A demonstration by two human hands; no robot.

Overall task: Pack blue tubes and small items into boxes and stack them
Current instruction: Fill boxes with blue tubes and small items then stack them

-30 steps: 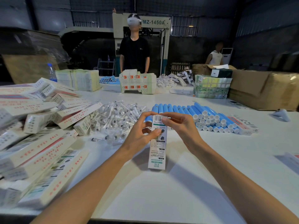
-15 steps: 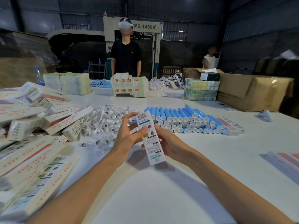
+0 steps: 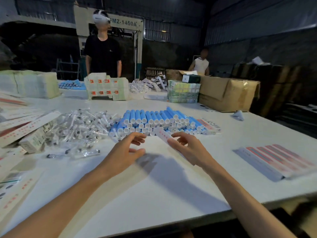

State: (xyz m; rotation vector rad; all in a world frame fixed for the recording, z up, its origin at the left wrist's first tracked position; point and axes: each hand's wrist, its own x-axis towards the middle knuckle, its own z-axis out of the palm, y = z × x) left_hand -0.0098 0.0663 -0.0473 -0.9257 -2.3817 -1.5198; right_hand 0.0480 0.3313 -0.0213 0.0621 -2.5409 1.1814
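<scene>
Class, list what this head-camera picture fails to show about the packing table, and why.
Head view:
Print on the box the right hand holds: motion-blurred.
That box's contents: hidden by its walls.
Pile of boxes: cut off by the left edge.
Wrapped small items: too small to identify.

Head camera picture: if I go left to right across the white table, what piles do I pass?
You pass the pile of white cartons → heap of clear plastic packets → blue tubes → stack of flat red-striped cartons.

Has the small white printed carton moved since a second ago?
Yes: the carton went right along the blue tube pile, now tilted in the right hand.
</scene>
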